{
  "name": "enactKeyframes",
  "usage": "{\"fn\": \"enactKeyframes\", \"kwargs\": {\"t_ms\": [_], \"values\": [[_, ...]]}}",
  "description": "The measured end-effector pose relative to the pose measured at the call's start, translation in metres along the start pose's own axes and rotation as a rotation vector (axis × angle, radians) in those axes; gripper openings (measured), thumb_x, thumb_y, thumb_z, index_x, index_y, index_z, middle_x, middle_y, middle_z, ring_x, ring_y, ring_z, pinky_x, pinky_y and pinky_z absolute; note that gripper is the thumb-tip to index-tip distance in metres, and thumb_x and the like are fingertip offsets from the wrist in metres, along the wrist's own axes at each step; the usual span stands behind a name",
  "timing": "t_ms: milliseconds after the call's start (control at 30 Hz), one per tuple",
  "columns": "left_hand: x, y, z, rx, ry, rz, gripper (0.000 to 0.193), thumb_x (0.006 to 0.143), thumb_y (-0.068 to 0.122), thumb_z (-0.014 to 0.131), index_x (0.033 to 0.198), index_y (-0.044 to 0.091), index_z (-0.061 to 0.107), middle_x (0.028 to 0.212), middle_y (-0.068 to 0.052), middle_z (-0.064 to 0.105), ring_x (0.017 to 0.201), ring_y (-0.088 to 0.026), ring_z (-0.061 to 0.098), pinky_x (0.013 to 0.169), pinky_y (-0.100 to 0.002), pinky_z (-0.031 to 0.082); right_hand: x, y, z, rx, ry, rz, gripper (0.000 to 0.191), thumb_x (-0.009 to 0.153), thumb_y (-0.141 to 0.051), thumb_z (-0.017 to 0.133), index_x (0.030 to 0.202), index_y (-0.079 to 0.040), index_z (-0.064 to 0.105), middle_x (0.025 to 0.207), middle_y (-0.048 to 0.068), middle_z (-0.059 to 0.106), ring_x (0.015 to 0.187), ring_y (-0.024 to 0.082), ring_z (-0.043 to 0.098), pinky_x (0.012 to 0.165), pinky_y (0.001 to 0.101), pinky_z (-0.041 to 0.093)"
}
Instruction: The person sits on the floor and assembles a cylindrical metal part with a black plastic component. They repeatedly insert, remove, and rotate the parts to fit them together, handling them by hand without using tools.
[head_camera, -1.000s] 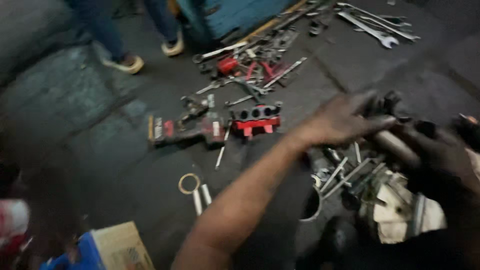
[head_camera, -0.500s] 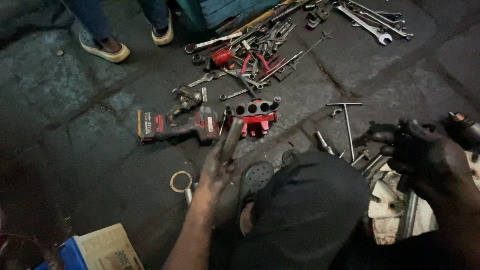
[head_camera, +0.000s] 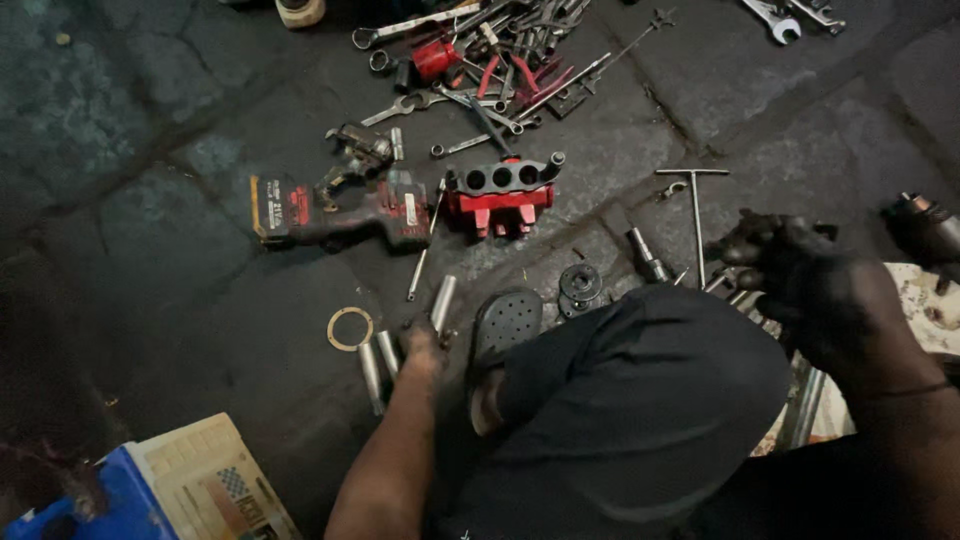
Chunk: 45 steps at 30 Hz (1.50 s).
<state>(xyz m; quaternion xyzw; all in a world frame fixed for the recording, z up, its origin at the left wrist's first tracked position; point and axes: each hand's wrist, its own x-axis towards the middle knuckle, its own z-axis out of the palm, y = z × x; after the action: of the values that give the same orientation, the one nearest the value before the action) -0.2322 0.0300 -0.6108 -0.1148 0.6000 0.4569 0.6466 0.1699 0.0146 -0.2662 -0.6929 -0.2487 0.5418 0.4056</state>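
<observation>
While the L hand (head_camera: 424, 346) closes round the lower end of a silver tube (head_camera: 443, 302), the tube's free end tilts up and away from the body, twd the thin rod (head_camera: 424, 246). Fingers look curled tight on it, though the grip is small and dim in view. Two more silver pins (head_camera: 371, 374) lie on the stone floor (head_camera: 150, 250) just beside that hand, w/ a brass ring (head_camera: 349, 328) near them.

R hand (head_camera: 805, 290) is black w/ grease or a glove, held over a heap of metal bits at the right. Can't tell if it's clamped on anything or apart; fingers are bent, nothing clear inside them. A T-handle wrench (head_camera: 694, 215) lies just beside it, a socket (head_camera: 648, 266) and dark round discs (head_camera: 579, 283) nearer the knee (head_camera: 640, 400).

Step in hand, as I judge it: lifting the tube off the floor, L hand only. Any further move w/ it calls for a firm pinch low down, since the thing is smooth and likely oily, and for keeping clear of the black sandal (head_camera: 505, 325) right next to the wrist.

Further out: red cordless driver (head_camera: 335, 215), red block w/ three bores (head_camera: 500, 192), a spanner pile (head_camera: 500, 50) at top, a blue-and-card box (head_camera: 190, 480) at bottom left.
</observation>
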Motion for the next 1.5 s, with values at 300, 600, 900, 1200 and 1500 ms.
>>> {"fn": "enactKeyframes", "kwargs": {"t_ms": [300, 600, 900, 1200, 1500], "values": [[-0.004, 0.002, -0.015, -0.009, -0.032, -0.039, 0.033, 0.105, 0.026, 0.046, 0.113, -0.003, 0.062, 0.094, -0.021, 0.064, 0.071, -0.031, 0.061, 0.056, -0.040, 0.054, 0.006, 0.011, 0.018, -0.113, -0.017, -0.037, 0.037, 0.111, -0.033, 0.043, 0.122, -0.002, 0.060, 0.107, 0.013, 0.070, 0.089, 0.020, 0.064, 0.079, 0.0332, 0.050], [-0.024, -0.023, -0.067, -0.124, -0.062, 0.076, 0.018, 0.100, 0.029, 0.052, 0.111, 0.016, 0.057, 0.089, -0.005, 0.061, 0.081, -0.024, 0.061, 0.062, -0.039, 0.053, 0.026, 0.039, 0.011, -0.044, -0.092, -0.037, 0.030, 0.106, -0.032, 0.054, 0.122, -0.008, 0.061, 0.108, 0.010, 0.070, 0.096, 0.022, 0.068, 0.083, 0.0363, 0.052], [-0.043, -0.024, -0.104, 0.153, 0.042, 0.137, 0.017, 0.097, 0.025, 0.053, 0.107, 0.013, 0.060, 0.087, -0.009, 0.067, 0.074, -0.024, 0.065, 0.058, -0.040, 0.054, 0.025, 0.044, 0.012, -0.140, -0.038, -0.051, 0.025, 0.104, -0.030, 0.062, 0.118, -0.009, 0.064, 0.105, 0.007, 0.069, 0.094, 0.020, 0.066, 0.082, 0.0345, 0.052], [-0.094, 0.030, -0.069, 0.263, -0.146, 0.189, 0.011, 0.094, 0.016, 0.059, 0.105, 0.019, 0.057, 0.094, -0.006, 0.073, 0.081, -0.020, 0.070, 0.067, -0.037, 0.057, 0.000, 0.040, -0.007, -0.172, 0.027, -0.063, 0.017, 0.100, -0.020, 0.068, 0.111, -0.008, 0.066, 0.098, 0.006, 0.068, 0.087, 0.018, 0.064, 0.074, 0.0318, 0.051], [-0.119, 0.038, 0.026, 0.678, -0.183, 0.181, 0.036, 0.097, 0.037, 0.059, 0.067, 0.022, 0.046, 0.055, 0.002, 0.038, 0.044, -0.016, 0.037, 0.045, -0.037, 0.034, -0.020, 0.026, -0.039, -0.002, -0.053, -0.238, 0.020, 0.096, -0.013, 0.069, 0.112, -0.001, 0.067, 0.102, 0.009, 0.071, 0.091, 0.019, 0.069, 0.079, 0.0311, 0.056]]}}
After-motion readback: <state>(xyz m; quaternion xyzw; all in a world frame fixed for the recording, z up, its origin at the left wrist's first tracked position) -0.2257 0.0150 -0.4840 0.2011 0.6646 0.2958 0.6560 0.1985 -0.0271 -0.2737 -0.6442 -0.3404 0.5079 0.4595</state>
